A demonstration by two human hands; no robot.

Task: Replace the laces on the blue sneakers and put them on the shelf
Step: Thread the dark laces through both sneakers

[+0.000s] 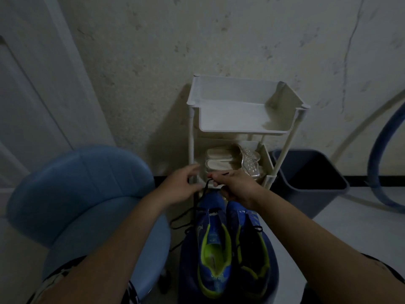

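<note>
A white three-tier shelf rack [282, 133] stands against the mottled wall, straight ahead of the hands. Its lower tier holds a pair of flat beige slippers [219, 164] and, at their right, clear jelly sandals [249, 161]. A dark grey plastic bin [317, 202] sits on the floor just beside the rack's right legs, and a thick blue hose [375, 167] curves along the wall past it. A light blue padded chair [87, 183] fills the space on the left, in front of a white door [32, 95].

The pair of blue sneakers with yellow-green lining [214, 249] lies side by side, toes toward the rack, on a dark blue rounded support [186, 270] below the hands. A thin black lace [200, 195] rises from the left sneaker's toe to the right hand [236, 187], whose curled fingers pinch it near its tip, right at the front edge of the rack's lower tier. The left hand [182, 187] is just beside it, fingers loosely extended; whether it touches the lace cannot be told. More lace loops down the left side of the sneakers.

Bare pale floor lies at the right, in front of the bin.
</note>
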